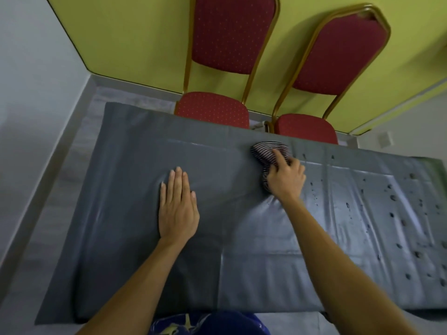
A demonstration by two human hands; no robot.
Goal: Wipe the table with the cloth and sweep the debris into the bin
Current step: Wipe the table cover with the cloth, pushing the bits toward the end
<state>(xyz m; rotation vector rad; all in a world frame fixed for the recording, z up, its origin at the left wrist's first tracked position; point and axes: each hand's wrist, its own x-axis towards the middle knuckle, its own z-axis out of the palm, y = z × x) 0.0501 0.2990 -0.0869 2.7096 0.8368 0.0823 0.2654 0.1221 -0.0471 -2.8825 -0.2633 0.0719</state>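
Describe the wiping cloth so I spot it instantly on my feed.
Look at the grey-covered table, along its far edge by the two red chairs. There the right hand grips a bunched cloth. It is the only striped thing on the table, dark and pale stripes, just left of the scattered dark specks.

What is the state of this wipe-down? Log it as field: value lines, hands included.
surface: table, grey-covered
left hand: flat on the table, fingers straight
right hand: grips the striped cloth near the far edge
debris: dark specks scattered to the right of the cloth
bin: not in view
behind the table: red chairs, two side by side
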